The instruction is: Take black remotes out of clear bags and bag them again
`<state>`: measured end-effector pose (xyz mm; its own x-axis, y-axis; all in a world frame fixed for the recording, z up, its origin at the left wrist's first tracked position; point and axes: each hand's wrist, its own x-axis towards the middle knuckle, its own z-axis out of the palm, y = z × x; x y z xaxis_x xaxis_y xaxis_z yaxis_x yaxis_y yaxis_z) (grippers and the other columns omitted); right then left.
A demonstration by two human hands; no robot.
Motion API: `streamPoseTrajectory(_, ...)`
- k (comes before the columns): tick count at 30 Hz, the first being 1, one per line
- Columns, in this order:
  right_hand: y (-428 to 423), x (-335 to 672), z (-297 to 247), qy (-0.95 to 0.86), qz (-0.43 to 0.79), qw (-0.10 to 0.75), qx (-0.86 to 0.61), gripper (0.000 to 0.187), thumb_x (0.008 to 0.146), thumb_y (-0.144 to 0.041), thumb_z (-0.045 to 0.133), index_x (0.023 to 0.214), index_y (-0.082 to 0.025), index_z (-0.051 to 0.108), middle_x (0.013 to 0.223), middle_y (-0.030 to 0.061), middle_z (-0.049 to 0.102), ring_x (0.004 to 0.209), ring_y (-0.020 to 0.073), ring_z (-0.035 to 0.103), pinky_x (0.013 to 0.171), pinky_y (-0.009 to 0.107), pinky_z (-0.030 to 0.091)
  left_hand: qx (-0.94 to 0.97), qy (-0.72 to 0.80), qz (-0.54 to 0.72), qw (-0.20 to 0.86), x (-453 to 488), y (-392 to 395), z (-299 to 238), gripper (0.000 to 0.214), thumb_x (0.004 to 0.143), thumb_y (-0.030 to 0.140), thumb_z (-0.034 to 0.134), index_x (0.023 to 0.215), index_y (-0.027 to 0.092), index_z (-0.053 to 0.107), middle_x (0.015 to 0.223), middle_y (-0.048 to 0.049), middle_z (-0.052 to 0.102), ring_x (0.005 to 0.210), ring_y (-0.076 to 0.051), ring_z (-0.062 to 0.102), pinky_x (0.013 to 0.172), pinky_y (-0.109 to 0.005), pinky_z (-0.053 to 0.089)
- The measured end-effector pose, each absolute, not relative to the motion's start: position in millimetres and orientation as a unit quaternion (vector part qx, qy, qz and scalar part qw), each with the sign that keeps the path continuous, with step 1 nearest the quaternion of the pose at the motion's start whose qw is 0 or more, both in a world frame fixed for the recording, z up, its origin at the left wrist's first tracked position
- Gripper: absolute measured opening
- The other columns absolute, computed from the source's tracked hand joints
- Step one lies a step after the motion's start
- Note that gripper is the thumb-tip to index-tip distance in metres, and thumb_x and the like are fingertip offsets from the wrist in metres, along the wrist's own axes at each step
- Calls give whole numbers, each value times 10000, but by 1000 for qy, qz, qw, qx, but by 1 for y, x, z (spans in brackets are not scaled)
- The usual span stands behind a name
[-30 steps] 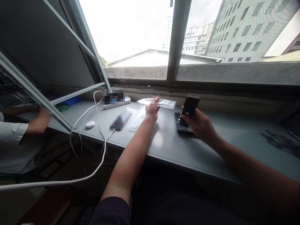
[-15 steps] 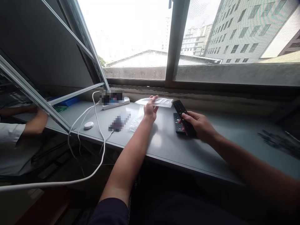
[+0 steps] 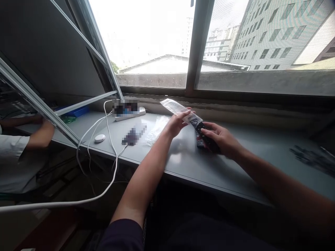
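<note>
My left hand (image 3: pixel 179 122) is closed on a clear plastic bag (image 3: pixel 172 106), long and narrow, near its right end. My right hand (image 3: pixel 222 137) grips a black remote control (image 3: pixel 206 136) by its lower part, thumb on the button side. The remote's upper end is inside the mouth of the bag, showing dark through the film. Under the held remote, another black remote control (image 3: pixel 200 141) lies on the table, mostly covered from view. More clear plastic bags (image 3: pixel 156 131) lie on the table to the left of my left hand.
A power strip (image 3: pixel 131 115) stands at the back left, partly blurred out. A phone-like blurred item (image 3: pixel 134 135) and a round white device (image 3: pixel 99 138) lie before it. White cables (image 3: pixel 111 139) hang over the table edge. Dark items (image 3: pixel 311 158) lie far right. A co-worker's arm (image 3: pixel 42 134) shows beyond the metal frame (image 3: pixel 65 130).
The bag has tilted and moved onto the remote, and the remote's upper end is now inside it. My left hand has come right, closer to my right hand.
</note>
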<state>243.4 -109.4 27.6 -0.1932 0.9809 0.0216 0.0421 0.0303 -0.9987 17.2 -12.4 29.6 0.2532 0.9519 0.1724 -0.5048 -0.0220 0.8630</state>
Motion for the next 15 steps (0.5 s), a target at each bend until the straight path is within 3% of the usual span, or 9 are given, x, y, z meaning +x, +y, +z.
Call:
streamPoseTrajectory(5,-113,242,32,-570,519,444,-457,717,985,-528,907,1591,-249,645,1009,75,888,658,197,779,599,287,646,510,240,462,685,21,-20,26,478,855,429,1004,1233,195,827,1258,-177,855,1160,-312,822,1162,-478,542)
streamPoseTrajectory(8,-114,239,34,-551,524,454,-465,676,966,-492,926,1545,-257,669,1016,79,885,679,224,807,580,313,665,505,239,475,680,22,-18,26,460,864,417,997,1226,194,821,1243,-168,863,1145,-296,829,1154,-460,551)
streamPoseTrajectory(12,-108,239,33,-538,547,462,-445,346,951,-470,924,1179,-238,806,1041,110,875,686,221,794,512,303,643,439,251,570,648,20,-11,32,357,907,329,954,1206,207,801,1257,-126,869,1174,-263,820,1085,-389,594)
streamPoseTrajectory(15,-101,242,29,-529,550,481,-432,256,949,-466,924,970,-235,816,1040,115,867,670,195,757,504,290,633,378,273,629,622,18,-7,34,269,947,263,904,1183,210,786,1225,-95,875,1164,-232,813,1033,-345,615)
